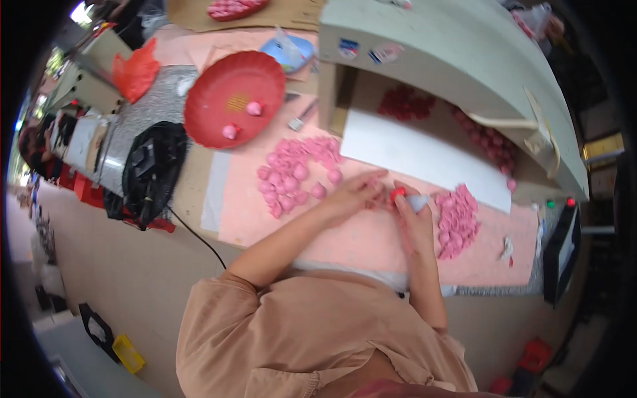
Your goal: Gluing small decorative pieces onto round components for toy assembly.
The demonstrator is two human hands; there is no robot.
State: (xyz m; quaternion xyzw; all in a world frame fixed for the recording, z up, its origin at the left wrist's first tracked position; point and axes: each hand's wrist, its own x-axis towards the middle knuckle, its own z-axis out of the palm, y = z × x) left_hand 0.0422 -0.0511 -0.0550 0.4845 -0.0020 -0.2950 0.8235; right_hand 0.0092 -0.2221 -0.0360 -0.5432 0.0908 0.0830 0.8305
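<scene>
My right hand is closed round a small red piece, which shows at its fingertips. A pale grey-white thing lies against that hand; its kind is too blurred to tell. Just left of it, my left hand has its fingers drawn together close to the red piece; what is in them is hidden. Left of my hands, round pink pieces and flat pink pieces form a loose pile on the pink work sheet. Another pile of pink pieces lies to the right of my right hand.
At the back left stands a red scalloped tray with two pink-and-red pieces. A pale green machine housing overhangs a white board bearing dark red pieces. A black bag sits at the left, with a cable trailing down.
</scene>
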